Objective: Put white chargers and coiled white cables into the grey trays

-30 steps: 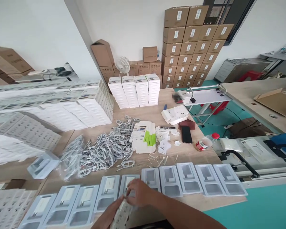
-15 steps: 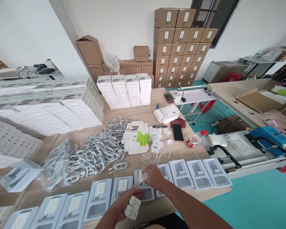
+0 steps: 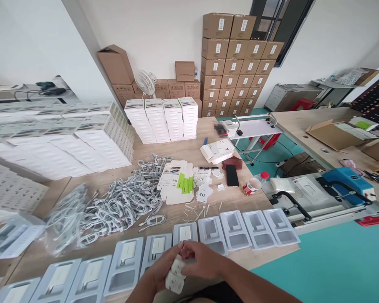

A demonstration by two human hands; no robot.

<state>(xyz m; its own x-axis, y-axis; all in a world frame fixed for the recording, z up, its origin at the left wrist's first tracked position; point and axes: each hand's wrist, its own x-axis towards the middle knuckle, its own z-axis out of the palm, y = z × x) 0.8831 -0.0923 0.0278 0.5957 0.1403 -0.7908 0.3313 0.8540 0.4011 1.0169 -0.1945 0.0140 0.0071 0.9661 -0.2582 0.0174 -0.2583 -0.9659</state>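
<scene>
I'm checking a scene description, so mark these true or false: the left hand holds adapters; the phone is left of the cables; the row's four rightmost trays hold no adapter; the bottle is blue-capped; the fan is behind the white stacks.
The left hand holds adapters. True.
The phone is left of the cables. False: it lies to their right.
The row's four rightmost trays hold no adapter. True.
The bottle is blue-capped. False: its cap is red.
The fan is behind the white stacks. True.
</scene>
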